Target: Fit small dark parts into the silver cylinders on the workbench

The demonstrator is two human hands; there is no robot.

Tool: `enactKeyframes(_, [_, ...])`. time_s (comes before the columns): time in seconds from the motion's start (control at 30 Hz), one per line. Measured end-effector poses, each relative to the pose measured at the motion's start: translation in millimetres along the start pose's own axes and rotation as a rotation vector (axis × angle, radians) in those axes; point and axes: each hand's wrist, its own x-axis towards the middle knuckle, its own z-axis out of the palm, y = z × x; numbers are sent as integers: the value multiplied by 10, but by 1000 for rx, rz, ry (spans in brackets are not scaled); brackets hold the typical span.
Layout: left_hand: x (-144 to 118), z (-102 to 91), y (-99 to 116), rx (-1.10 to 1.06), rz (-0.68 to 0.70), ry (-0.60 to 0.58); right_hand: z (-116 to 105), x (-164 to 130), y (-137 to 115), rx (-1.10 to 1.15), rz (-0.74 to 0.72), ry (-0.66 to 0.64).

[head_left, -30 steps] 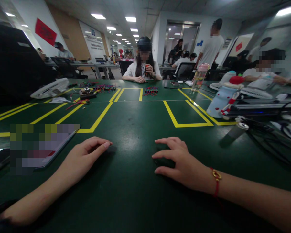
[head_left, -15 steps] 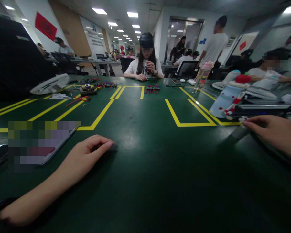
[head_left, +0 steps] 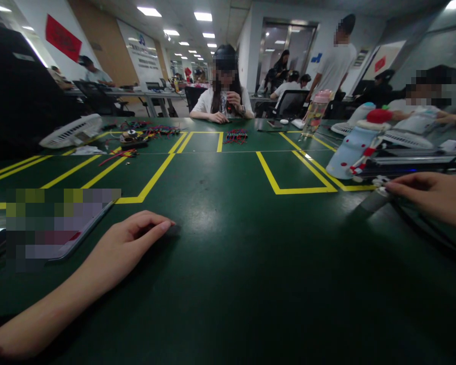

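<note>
Hands apart on green tabletop [head_left: 228, 284]: left hand [head_left: 127, 246] flat, loosely curled, holding nothing; right hand [head_left: 431, 195] fingertips touching grey cylindrical tool [head_left: 372, 200], grip unclear.

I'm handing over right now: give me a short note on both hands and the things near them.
Left hand: palm down on the dark green table mat, fingers loosely curled, holding nothing visible.
Right hand: out at the right edge, fingertips at the small white-and-grey cylindrical piece beside the black cables; grip not clear.
Nearby: pale blue bottle with red cap lies tilted behind it; yellow tape box has nothing inside.
Done: nothing lifted. Left: cannot tell.
</note>
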Motion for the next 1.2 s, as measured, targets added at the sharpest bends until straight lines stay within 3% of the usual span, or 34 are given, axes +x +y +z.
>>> enactKeyframes(0.5, [-23,-3,33,5,2,-16,-32,-39,-11,48,31,-47])
enactKeyframes(0.77, [-24,-9,12,-17,8,-31,-15,-9,26,36,5,25])
enactKeyframes(1.0, [-31,-24,79,-19,37,-33,27,15,80,10,-23,-11])
enactKeyframes(1.2, [-53,-26,83,-26,83,-35,60,-1,71,124,-43,-29])
